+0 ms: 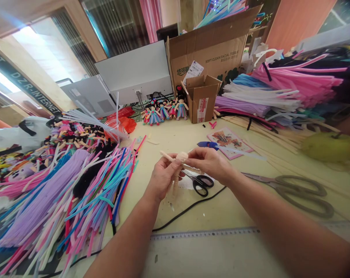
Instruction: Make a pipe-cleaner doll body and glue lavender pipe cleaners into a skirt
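Observation:
Between my two hands is a cream pipe-cleaner doll figure (182, 156) with a rounded head and fuzzy limbs. My left hand (165, 174) pinches its body, with one limb pointing up left and others hanging below. The fingers of my right hand (206, 161) close on the figure's right side, near the head and a limb. Just under the hands, small black-handled scissors (203, 183) lie on the table, their blades partly hidden. Behind my right hand rests a blue glue gun (208, 145) with a clear glue stick in its back.
Bundles of coloured pipe cleaners (105, 193) cover the left side; more bundles (296, 77) pile up right. Large scissors (290, 189), a ruler strip (206, 234) and a black cord (189, 210) lie nearby. Finished dolls (163, 110) stand beside a small cardboard box (202, 98).

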Motion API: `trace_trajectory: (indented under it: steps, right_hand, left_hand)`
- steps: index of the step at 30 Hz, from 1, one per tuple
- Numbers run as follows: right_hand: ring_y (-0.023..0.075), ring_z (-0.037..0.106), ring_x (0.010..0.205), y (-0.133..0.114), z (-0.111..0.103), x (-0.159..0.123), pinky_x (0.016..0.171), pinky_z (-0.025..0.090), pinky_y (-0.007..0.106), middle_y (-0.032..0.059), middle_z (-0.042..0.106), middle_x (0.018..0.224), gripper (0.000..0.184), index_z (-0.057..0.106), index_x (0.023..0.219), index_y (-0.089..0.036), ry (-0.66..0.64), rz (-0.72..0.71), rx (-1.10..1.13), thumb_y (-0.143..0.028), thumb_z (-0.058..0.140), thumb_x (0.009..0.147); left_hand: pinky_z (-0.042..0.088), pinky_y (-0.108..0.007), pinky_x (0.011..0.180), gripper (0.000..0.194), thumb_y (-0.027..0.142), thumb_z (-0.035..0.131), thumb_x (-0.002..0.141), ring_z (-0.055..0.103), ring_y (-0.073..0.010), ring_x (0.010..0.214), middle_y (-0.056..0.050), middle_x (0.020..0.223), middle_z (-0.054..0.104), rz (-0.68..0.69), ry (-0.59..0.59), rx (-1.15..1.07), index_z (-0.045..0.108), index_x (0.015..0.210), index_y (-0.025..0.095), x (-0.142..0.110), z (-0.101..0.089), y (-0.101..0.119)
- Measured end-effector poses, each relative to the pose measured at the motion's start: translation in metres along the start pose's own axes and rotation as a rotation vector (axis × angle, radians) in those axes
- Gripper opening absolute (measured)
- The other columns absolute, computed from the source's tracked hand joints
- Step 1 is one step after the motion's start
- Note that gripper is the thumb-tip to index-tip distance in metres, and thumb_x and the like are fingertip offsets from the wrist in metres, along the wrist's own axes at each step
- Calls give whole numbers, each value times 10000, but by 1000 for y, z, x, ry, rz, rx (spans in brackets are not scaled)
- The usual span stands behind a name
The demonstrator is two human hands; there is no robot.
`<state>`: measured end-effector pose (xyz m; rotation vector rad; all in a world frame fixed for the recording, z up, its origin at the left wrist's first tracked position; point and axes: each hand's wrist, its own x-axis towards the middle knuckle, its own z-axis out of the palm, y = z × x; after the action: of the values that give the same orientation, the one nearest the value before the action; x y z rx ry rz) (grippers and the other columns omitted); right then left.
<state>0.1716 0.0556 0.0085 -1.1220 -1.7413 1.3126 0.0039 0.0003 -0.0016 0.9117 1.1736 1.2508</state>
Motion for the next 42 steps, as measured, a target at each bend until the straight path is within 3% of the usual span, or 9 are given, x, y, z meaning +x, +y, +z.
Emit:
trace_trajectory:
  steps: [15, 28, 34, 42]
  right_hand:
    - [87, 453, 539, -3, 7, -4, 484, 313, 222, -19, 608, 618, 389, 710, 757, -146, -60, 17, 132, -523, 761, 675]
    - [116, 559, 581, -5, 9, -6, 514, 392, 227, 16, 696, 671, 331, 723, 763, -155, -69, 1, 174, -479, 753, 702]
    - [148, 634, 684, -1, 10, -5, 606, 453, 242, 34, 739, 769, 328, 742, 794, -165, -109, -14, 259, -482, 750, 713]
    - [125, 560, 614, -1, 11, -6, 557, 402, 236, 1, 659, 671, 354, 718, 768, -153, -54, -38, 182, -502, 739, 717]
  left_hand:
    - [503, -229, 599, 432, 459, 762, 731, 619, -99, 588, 10, 731, 650, 39, 7, -44, 609, 984, 144, 1, -1, 0]
    - [486, -240, 636, 413, 470, 758, 723, 611, -115, 648, -5, 713, 643, 126, 42, 18, 637, 937, 138, 1, 0, -3]
    - [491, -247, 639, 426, 474, 756, 725, 622, -127, 662, -15, 729, 665, 142, 61, 46, 634, 955, 137, 0, 1, -2]
    - [493, -245, 641, 409, 469, 765, 716, 618, -118, 645, -13, 731, 669, 139, 72, 45, 624, 915, 140, -2, 2, 0]
